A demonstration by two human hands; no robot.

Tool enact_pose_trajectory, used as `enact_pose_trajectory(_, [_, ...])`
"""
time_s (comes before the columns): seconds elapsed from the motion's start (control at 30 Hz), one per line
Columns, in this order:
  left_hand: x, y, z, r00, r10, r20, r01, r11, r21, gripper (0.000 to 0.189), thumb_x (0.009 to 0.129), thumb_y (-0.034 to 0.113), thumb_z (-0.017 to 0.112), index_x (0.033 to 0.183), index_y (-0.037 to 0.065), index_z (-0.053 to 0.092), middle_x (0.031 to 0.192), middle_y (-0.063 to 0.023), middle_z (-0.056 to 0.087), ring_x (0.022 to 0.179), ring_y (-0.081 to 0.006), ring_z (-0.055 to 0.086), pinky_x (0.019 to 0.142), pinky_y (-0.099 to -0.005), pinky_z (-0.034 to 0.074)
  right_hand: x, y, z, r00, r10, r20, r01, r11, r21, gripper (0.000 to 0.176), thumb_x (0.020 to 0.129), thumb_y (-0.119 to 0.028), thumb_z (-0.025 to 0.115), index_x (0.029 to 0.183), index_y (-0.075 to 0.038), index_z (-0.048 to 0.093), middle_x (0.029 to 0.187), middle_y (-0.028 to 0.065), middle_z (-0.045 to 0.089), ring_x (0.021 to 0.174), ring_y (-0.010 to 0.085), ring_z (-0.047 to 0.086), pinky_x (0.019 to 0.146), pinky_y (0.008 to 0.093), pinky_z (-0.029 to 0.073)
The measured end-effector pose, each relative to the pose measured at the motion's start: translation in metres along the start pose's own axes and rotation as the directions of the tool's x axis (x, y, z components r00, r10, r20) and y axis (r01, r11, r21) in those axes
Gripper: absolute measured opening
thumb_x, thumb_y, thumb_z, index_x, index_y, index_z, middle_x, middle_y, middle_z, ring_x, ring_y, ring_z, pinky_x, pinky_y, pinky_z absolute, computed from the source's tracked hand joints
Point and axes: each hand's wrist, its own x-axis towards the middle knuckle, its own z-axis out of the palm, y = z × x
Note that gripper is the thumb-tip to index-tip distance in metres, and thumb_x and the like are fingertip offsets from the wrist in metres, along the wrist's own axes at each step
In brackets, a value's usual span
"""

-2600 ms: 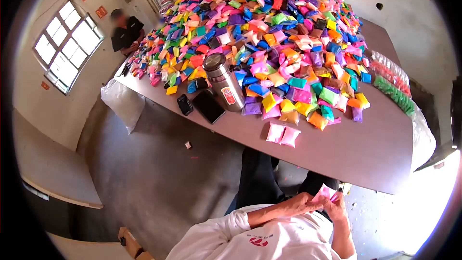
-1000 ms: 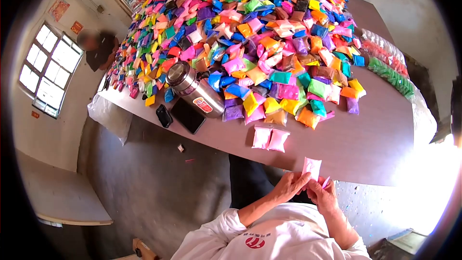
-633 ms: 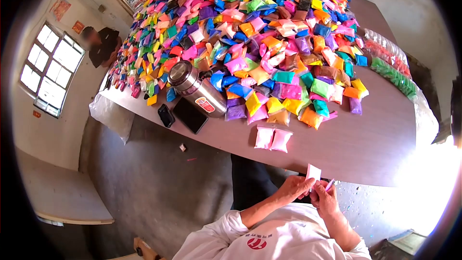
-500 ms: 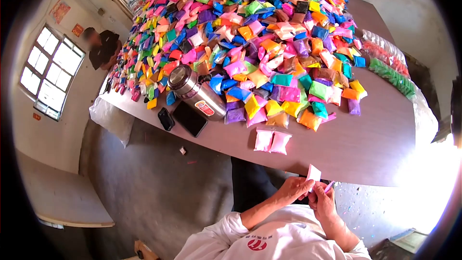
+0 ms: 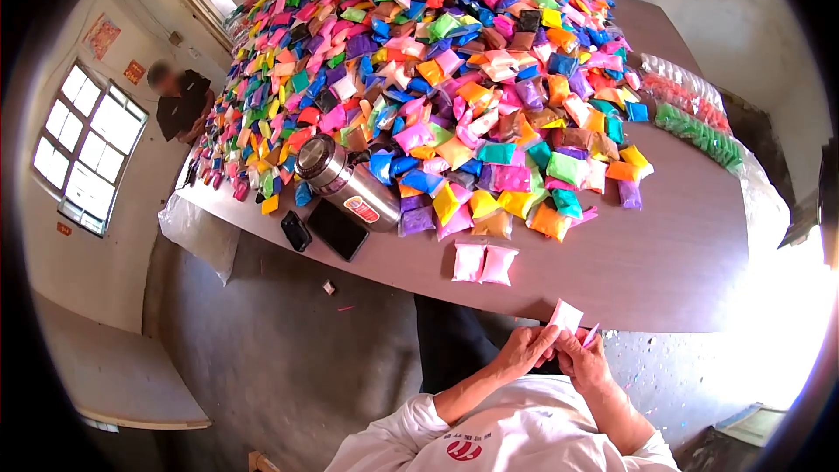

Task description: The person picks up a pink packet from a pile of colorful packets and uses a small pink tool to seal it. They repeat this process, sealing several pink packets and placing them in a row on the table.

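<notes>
My left hand (image 5: pixel 526 351) and my right hand (image 5: pixel 585 362) meet just off the table's front edge, closed together on a pale pink packet (image 5: pixel 567 315). The packet stands up from between the thumbs. A slim pink piece (image 5: pixel 592 335) sticks out beside my right fingers; I cannot make out what it is. On the table lie two pink packets (image 5: pixel 482 263) side by side, a short way beyond my hands. Behind them rises a big heap of small, many-coloured packets (image 5: pixel 489 105).
A steel flask (image 5: pixel 345 182) leans against the heap, with a dark phone (image 5: pixel 338 229) and a small black case (image 5: pixel 296 231) beside it. Bagged green packets (image 5: pixel 699 135) lie along the table's right side. Another person (image 5: pixel 182 100) is at the far left.
The whole view has shifted slightly. Both hands stay together on the pale pink packet, which now shows more of its face. The two pink packets lie as before.
</notes>
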Motion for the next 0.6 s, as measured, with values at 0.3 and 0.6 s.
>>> enact_pose_trajectory(0.3, [-0.001, 0.005, 0.009, 0.999, 0.028, -0.041, -0.029, 0.999, -0.028, 0.047, 0.094, 0.041, 0.045, 0.066, 0.004, 0.052, 0.056, 0.0017, 0.047, 0.048, -0.0052, 0.042, 0.042, -0.021, 0.033, -0.002, 0.01, -0.005, 0.954, -0.26, -0.148, 0.204, 0.927, -0.313, 0.031, 0.086, -0.028, 0.063, 0.071, -0.002, 0.057, 0.06, 0.0007, 0.057, 0.046, 0.0052, 0.042, 0.04, 0.0196, 0.029])
enact_pose_trajectory(0.6, [-0.003, 0.003, -0.003, 0.997, 0.033, 0.063, -0.024, 0.991, -0.13, 0.041, 0.093, 0.034, 0.05, 0.066, 0.004, 0.053, 0.061, -0.0009, 0.048, 0.054, -0.0081, 0.045, 0.047, -0.0224, 0.035, -0.005, 0.002, -0.004, 0.999, 0.044, 0.025, -0.047, 0.992, 0.113, 0.026, 0.091, -0.024, 0.051, 0.08, -0.001, 0.059, 0.071, 0.0123, 0.064, 0.041, 0.0057, 0.035, 0.037, 0.0193, 0.02])
